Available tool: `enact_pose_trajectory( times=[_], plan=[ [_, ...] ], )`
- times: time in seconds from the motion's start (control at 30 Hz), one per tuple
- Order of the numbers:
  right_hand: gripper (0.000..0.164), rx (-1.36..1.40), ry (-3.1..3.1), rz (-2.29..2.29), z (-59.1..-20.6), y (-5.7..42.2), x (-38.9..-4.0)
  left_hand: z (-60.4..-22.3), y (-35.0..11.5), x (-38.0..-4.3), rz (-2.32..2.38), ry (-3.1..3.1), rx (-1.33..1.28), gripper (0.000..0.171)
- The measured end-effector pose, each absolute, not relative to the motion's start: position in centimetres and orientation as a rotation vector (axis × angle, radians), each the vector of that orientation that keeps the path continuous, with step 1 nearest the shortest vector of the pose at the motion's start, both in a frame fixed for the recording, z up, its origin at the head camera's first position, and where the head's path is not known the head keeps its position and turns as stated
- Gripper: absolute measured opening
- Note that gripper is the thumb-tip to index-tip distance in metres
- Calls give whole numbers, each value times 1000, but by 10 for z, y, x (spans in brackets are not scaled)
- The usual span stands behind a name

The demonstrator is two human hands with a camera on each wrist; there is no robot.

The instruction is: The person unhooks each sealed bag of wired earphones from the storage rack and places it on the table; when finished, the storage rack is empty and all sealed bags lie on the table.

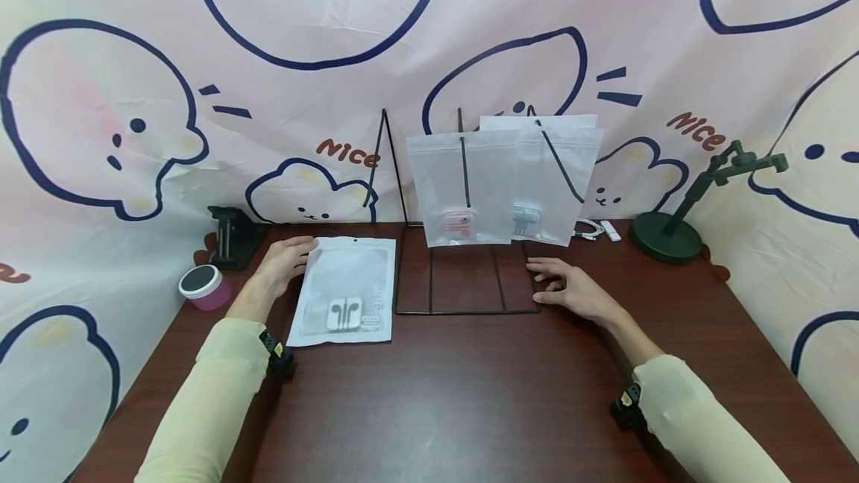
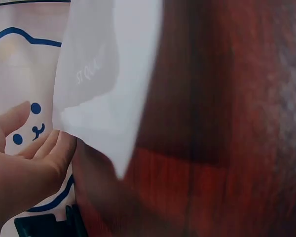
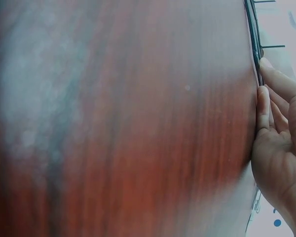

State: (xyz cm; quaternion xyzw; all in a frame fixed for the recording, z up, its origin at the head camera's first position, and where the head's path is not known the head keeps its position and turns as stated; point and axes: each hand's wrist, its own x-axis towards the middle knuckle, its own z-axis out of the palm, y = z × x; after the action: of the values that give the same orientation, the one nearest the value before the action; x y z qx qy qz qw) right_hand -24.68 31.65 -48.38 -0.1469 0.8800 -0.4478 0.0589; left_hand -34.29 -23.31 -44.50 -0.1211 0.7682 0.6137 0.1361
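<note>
My left hand (image 1: 285,263) is at the upper left corner of a white zip pouch (image 1: 345,263) lying on the table, with white wired earphones (image 1: 344,314) showing through its window. In the left wrist view its fingers (image 2: 54,148) touch the pouch's edge, thumb held apart. My right hand (image 1: 570,289) rests at the right side of a black wire display rack (image 1: 466,312), fingertips and thumb tip touching its base rail. On the rack's hooks hang a pouch with pinkish contents (image 1: 429,177) and, to its right, a pouch with pale blue contents (image 1: 567,207). The left hook (image 1: 374,159) is bare.
A green stand with a jointed arm (image 1: 667,237) is at the back right, beside a coiled white cable (image 1: 589,228) and a small white stick (image 1: 611,230). A black stand (image 1: 235,237) and a pink-and-white cup (image 1: 205,287) are at left. A patterned cloth hangs behind the table (image 1: 443,401).
</note>
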Motion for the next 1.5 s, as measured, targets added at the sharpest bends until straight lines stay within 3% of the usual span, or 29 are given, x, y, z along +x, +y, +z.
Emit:
enact_pose_trajectory(
  times=[0.8,1.5],
  plan=[
    [62,-462,2678,-1344,-484,315,-246,-429,-234,-335,1817,2331,43,78],
    [62,-457,2658,-1357,-482,316,-245,-375,-155,-314,1958,2347,435,67]
  ],
)
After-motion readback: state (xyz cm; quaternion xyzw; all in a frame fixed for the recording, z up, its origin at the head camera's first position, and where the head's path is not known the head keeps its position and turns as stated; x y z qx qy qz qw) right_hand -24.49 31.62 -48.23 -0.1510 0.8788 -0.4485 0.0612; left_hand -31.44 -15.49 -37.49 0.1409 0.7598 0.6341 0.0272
